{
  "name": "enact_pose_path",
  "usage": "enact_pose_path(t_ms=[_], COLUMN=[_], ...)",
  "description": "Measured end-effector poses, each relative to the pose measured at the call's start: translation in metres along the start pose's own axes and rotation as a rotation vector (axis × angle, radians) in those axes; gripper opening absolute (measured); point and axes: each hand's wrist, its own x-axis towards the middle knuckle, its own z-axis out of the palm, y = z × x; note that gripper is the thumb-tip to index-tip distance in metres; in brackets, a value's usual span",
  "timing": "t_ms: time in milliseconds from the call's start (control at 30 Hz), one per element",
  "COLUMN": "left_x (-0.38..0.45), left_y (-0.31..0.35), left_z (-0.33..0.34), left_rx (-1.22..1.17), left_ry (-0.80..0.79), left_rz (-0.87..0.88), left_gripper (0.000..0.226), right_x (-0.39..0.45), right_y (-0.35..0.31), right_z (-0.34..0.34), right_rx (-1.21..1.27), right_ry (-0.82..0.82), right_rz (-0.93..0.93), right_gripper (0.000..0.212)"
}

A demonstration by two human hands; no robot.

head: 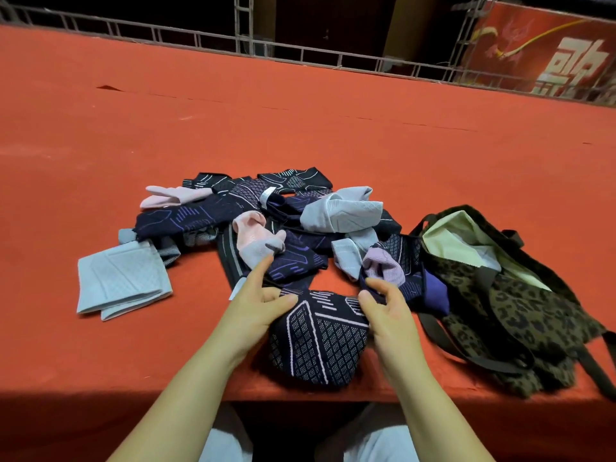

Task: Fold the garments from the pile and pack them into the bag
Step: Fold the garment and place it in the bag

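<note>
The fingers of the left hand curl over the left edge of a dark patterned garment, thumb and fingertips pinching its cloth; the right hand grips the same garment's right edge, fingers bent around a fold. The piece hangs slightly over the near edge of the red table, between the 2 forearms.

Far left, a folded pale blue garment lies flat and square, just apart from the pile, with bare red surface all around its left and near sides. The pile itself spreads in the middle: dark navy pieces tangled with pink, lilac and pale blue ones, touching the held garment at its far edge.

On the right, the leopard-print bag lies on its side, mouth open toward the pile, pale lining showing, straps trailing to the table's near edge. Beyond the pile the red surface runs wide to a metal rail.
</note>
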Motion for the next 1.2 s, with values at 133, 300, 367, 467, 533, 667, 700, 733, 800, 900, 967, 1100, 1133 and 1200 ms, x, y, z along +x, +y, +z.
enact_pose_path(t_ms=[133, 300, 367, 467, 533, 667, 700, 733, 800, 900, 967, 1100, 1133, 1200], left_x=[0.007, 0.035, 0.038, 0.034, 0.025, 0.001, -0.003, -0.006, -0.006, -0.002, 0.0, 0.004, 0.005, 0.005], left_y=[0.008, 0.042, 0.056, 0.047, 0.024, -0.028, -0.036, -0.041, -0.044, -0.04, -0.037, -0.039, -0.04, -0.041], left_z=[-0.007, 0.006, 0.013, 0.015, 0.013, 0.006, 0.003, 0.001, -0.003, -0.003, -0.003, -0.004, -0.004, -0.006], left_rx=[0.087, 0.284, 0.321, 0.431, 0.589, 0.783, 0.85, 0.901, 0.974, 1.01, 0.979, 0.98, 0.994, 1.05], left_ry=[-0.102, -0.047, -0.023, -0.038, -0.048, -0.124, -0.143, -0.156, -0.157, -0.153, -0.148, -0.165, -0.174, -0.212], left_rz=[0.095, 0.259, 0.323, 0.327, 0.269, 0.15, 0.155, 0.163, 0.193, 0.27, 0.305, 0.342, 0.361, 0.365], left_gripper=[0.07, 0.054, 0.054, 0.062, 0.068, 0.053, 0.048, 0.046, 0.043, 0.035, 0.031, 0.029, 0.028, 0.03], right_x=[-0.003, 0.025, 0.031, 0.032, 0.024, -0.009, -0.016, -0.021, -0.022, -0.016, -0.012, -0.011, -0.012, -0.014], right_y=[-0.018, -0.053, -0.065, -0.054, -0.027, 0.029, 0.036, 0.04, 0.042, 0.035, 0.032, 0.034, 0.036, 0.039], right_z=[-0.015, -0.019, -0.023, -0.028, -0.03, -0.034, -0.035, -0.037, -0.039, -0.038, -0.038, -0.04, -0.041, -0.041], right_rx=[-0.035, -0.178, -0.184, -0.27, -0.337, -0.398, -0.428, -0.46, -0.555, -0.747, -0.787, -0.763, -0.769, -0.782], right_ry=[-0.235, -0.159, -0.129, -0.107, -0.121, -0.182, -0.183, -0.185, -0.193, -0.207, -0.24, -0.376, -0.434, -0.523], right_rz=[-0.025, -0.231, -0.321, -0.339, -0.254, -0.117, -0.106, -0.103, -0.138, -0.251, -0.31, -0.332, -0.319, -0.283], right_gripper=[0.032, 0.034, 0.038, 0.037, 0.033, 0.032, 0.032, 0.034, 0.044, 0.038, 0.033, 0.02, 0.02, 0.025])
